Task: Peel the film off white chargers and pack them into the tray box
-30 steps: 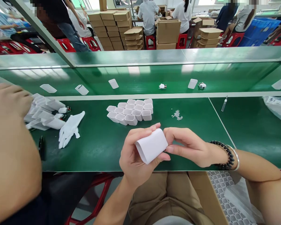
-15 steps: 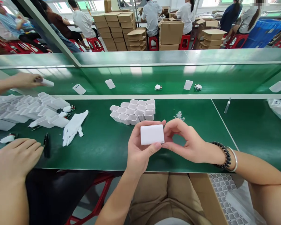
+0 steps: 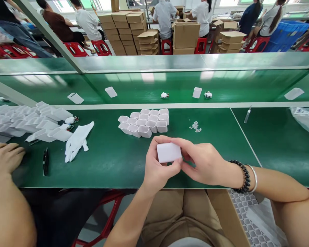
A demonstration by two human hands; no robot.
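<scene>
A white plastic housing (image 3: 169, 152), a small rounded box, is held just above the front of the green bench. My left hand (image 3: 158, 168) wraps round it from the left, thumb along its lower edge. On the right side, my right hand (image 3: 203, 159) grips the same housing with thumb and fingers; its fingertips are partly hidden. Behind the hands stand several open white housings (image 3: 144, 131) in tight rows. Tiny clear pieces (image 3: 195, 126) lie scattered to the right of them.
A co-worker's hand (image 3: 6, 156) rests at the left, beside a black tool (image 3: 45, 161), a white glove (image 3: 79, 141) and piled housings (image 3: 51, 133). Circuit boards (image 3: 208, 95) and flat covers (image 3: 197, 92) lie on the green belt (image 3: 134, 97). An open carton (image 3: 221, 212) stands by my right leg.
The housing has tilted and come slightly lower, and my right hand has closed in more tightly against it. The co-worker's hands have moved left, and my view has shifted a little.
</scene>
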